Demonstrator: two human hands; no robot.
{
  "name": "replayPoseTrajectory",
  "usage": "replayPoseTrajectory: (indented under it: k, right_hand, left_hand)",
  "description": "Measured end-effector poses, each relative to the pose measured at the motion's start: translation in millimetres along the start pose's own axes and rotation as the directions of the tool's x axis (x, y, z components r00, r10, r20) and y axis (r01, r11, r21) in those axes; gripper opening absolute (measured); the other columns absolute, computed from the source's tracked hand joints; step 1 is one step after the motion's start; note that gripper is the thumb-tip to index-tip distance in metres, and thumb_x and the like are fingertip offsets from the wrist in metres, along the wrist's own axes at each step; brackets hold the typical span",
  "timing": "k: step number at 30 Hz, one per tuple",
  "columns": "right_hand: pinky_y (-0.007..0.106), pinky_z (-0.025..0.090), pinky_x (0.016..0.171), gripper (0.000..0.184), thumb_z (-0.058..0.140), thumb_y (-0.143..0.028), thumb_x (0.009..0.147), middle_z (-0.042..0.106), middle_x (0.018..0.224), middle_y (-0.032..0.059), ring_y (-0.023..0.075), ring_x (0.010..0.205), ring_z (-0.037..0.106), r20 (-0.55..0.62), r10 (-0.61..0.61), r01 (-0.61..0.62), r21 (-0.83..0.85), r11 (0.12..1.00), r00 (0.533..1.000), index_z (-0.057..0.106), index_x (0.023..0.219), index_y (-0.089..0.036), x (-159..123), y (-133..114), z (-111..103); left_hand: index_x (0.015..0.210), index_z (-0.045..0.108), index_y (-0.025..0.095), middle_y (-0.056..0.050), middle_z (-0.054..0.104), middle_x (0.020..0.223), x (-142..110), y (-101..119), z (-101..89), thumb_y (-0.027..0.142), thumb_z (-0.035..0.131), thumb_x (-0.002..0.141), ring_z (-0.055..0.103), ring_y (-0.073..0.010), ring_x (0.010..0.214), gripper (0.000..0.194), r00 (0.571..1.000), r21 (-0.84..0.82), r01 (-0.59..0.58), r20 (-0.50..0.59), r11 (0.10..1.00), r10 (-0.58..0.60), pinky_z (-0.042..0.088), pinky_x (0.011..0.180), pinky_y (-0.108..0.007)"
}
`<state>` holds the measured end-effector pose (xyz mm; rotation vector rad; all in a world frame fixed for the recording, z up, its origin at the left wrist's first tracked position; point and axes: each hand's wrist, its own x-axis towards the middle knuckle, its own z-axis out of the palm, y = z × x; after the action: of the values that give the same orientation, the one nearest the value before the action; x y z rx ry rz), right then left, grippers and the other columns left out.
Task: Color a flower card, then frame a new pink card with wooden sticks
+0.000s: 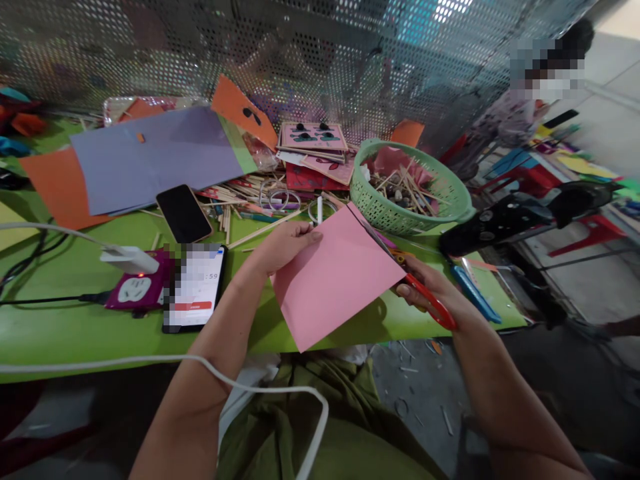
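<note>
A sheet of pink paper [340,280] is held up above the green table by my left hand [291,245], its thumb on top near the far left edge and its other fingers mostly hidden beneath. My right hand [425,283] is closed on red-handled scissors [434,307]. Their dark blades lie along the paper's right edge and point away from me toward its far corner. Whether the blades are parted there I cannot tell. Just beyond the paper is a green plastic basket [415,217] with sticks and small stones in it.
Two phones [184,213] and a purple power socket [135,287] lie at the left. Purple card [160,153], orange card [65,190] and several wooden sticks spread across the back. A blue cutter [475,293] lies at the right edge. A white cable [200,360] crosses my left forearm. Another person [510,127] is at the right.
</note>
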<state>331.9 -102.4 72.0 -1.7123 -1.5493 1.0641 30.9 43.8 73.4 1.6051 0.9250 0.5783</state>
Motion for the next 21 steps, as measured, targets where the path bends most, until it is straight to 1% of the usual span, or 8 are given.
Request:
replayPoseTrajectory:
  k: [2, 7, 10, 14, 21]
  right_hand:
    - [0.030, 0.050, 0.051, 0.074, 0.074, -0.078, 0.074, 0.055, 0.072, -0.0028, 0.0162, 0.056, 0.053, 0.000, 0.020, -0.020, 0.016, 1.000, 1.000, 0.063, 0.124, -0.025, 0.8, 1.5, 1.1]
    - [0.025, 0.038, 0.040, 0.075, 0.077, -0.079, 0.071, 0.054, 0.068, -0.0051, 0.0103, 0.047, 0.042, -0.004, 0.038, -0.038, 0.055, 0.998, 0.999, 0.063, 0.119, -0.024, 3.1, 5.0, 2.5]
    - [0.024, 0.035, 0.037, 0.073, 0.079, -0.078, 0.069, 0.052, 0.065, -0.0064, 0.0089, 0.043, 0.040, -0.010, 0.049, -0.048, 0.076, 0.996, 0.999, 0.063, 0.114, -0.023, 4.1, 5.3, 3.0]
    - [0.025, 0.035, 0.036, 0.067, 0.079, -0.078, 0.068, 0.051, 0.062, -0.0073, 0.0078, 0.039, 0.039, -0.009, 0.063, -0.062, 0.081, 0.995, 0.998, 0.062, 0.102, -0.024, 4.7, 5.3, 4.1]
    - [0.026, 0.042, 0.037, 0.060, 0.081, -0.070, 0.070, 0.053, 0.063, -0.0064, 0.0088, 0.040, 0.042, -0.020, 0.093, -0.091, 0.099, 0.991, 0.995, 0.064, 0.106, -0.024, 4.3, 9.1, 4.4]
  left_hand:
    - [0.081, 0.066, 0.020, -0.005, 0.071, 0.084, 0.2, -0.6, 0.2, 0.050, 0.064, 0.088, 0.062, -0.0196, 0.075, 0.031, 1.000, 0.000, -0.004, -0.001, 1.000, 0.004, 0.048, 0.071, -0.033]
    - [0.078, 0.066, 0.020, -0.005, 0.071, 0.081, 0.5, -0.8, 0.5, 0.048, 0.065, 0.088, 0.063, -0.0209, 0.076, 0.029, 1.000, 0.011, -0.014, -0.018, 1.000, 0.015, 0.049, 0.073, -0.035]
    - [0.077, 0.065, 0.020, -0.004, 0.070, 0.080, 0.3, -0.2, 0.4, 0.047, 0.067, 0.088, 0.063, -0.0213, 0.076, 0.029, 1.000, 0.018, -0.013, -0.027, 1.000, 0.013, 0.049, 0.074, -0.035]
    - [0.078, 0.065, 0.020, -0.004, 0.070, 0.082, 0.3, -0.4, 0.7, 0.046, 0.065, 0.089, 0.062, -0.0200, 0.076, 0.028, 1.000, -0.005, -0.007, -0.009, 1.000, 0.007, 0.048, 0.074, -0.034]
    - [0.080, 0.066, 0.019, -0.004, 0.070, 0.086, -0.6, 2.3, 1.1, 0.046, 0.063, 0.088, 0.060, -0.0191, 0.077, 0.028, 1.000, -0.029, 0.000, 0.021, 1.000, 0.000, 0.046, 0.075, -0.034]
